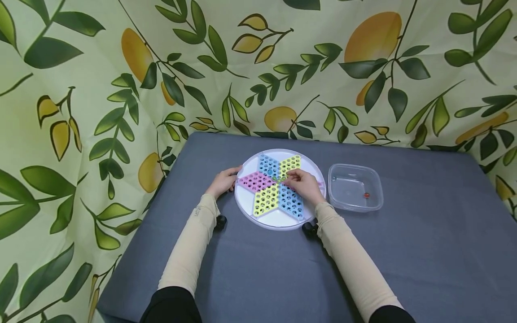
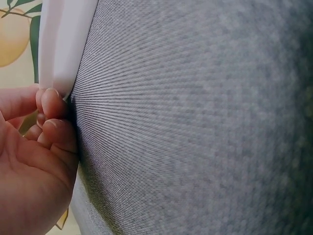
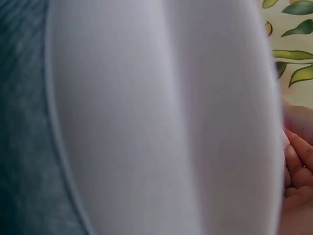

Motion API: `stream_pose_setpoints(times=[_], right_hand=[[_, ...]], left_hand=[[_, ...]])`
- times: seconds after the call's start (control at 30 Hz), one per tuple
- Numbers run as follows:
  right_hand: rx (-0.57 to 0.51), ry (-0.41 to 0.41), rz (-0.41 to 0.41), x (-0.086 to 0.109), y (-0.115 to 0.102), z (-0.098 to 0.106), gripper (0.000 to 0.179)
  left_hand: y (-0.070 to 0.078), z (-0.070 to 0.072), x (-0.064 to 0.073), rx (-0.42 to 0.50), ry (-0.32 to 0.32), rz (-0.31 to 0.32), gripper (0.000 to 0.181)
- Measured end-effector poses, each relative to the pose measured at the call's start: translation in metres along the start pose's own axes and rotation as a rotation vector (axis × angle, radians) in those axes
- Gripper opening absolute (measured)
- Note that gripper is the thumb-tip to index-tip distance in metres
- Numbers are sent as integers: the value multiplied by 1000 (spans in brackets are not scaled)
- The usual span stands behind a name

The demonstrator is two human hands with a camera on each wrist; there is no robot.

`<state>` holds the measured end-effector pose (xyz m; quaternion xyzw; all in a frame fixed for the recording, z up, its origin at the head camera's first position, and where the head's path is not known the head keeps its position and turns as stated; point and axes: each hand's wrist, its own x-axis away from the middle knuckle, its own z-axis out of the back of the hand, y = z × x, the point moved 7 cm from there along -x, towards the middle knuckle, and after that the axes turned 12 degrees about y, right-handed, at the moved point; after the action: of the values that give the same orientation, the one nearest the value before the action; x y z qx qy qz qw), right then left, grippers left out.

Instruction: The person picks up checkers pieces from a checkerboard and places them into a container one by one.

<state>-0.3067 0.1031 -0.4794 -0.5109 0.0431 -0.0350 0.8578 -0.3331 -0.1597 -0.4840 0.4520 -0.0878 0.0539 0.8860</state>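
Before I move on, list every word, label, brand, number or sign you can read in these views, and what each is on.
None can be read with certainty.
Left sleeve: a small dark marking near the cuff, possibly letters, too small to read.
Star-patterned game board: no lettering visible.
Clear plastic container: no lettering visible.
Both wrist views: no text visible.
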Motion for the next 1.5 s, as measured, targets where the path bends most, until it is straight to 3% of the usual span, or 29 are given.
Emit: stream_pose_setpoints(times=[0.3, 0.7, 1.03, 1.27, 1.5], right_hand=[[67, 32, -4, -1, -4, -4, 35], [148, -19, -3, -3, -7, -9, 35], [85, 33, -62, 2, -5, -7, 26], [75, 74, -49, 4, -3, -7, 24], [-19, 81, -104, 3, 4, -6, 27]], left_hand=[[0, 3, 1, -1, 6, 0, 44], [1, 4, 0, -5, 10, 13, 44], [-1, 1, 0, -15, 12, -10, 43], [0, 2, 1, -14, 24, -17, 43], [-1, 2, 0, -8, 17, -4, 44]])
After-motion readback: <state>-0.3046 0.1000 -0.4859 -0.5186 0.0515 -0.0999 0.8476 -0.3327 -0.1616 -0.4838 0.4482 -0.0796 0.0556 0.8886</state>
